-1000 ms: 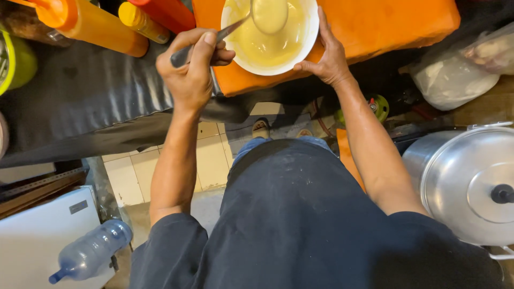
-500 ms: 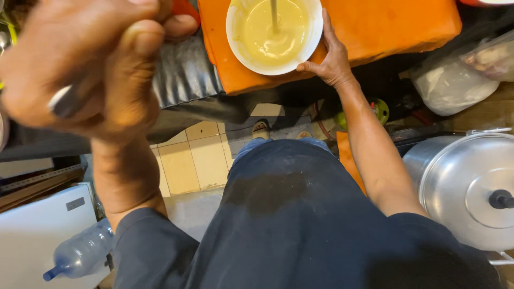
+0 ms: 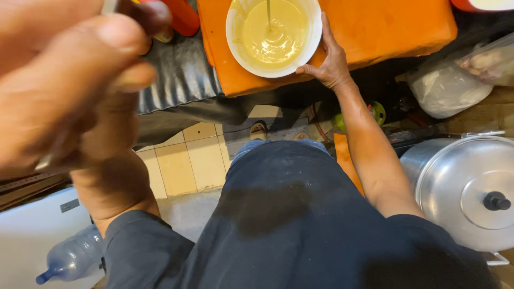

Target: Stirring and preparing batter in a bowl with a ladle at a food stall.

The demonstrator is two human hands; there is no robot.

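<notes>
A white bowl of pale yellow batter sits on an orange surface at the top. My right hand rests against the bowl's right rim, fingers spread. My left hand is raised very close to the camera, large and blurred, its fingers closed around a dark utensil handle that barely shows. A thin stream of batter falls into the bowl's middle from above; the utensil's far end is out of frame.
A lidded metal pot stands at the right. White plastic bags lie at the upper right. A clear water bottle lies lower left beside a white box. A red bottle stands beside the orange surface. Tiled floor shows below.
My left hand lifted the ladle up from the bowl toward the camera, now nearer and more blurred. Batter streams down into the bowl. My right hand stays on the rim.
</notes>
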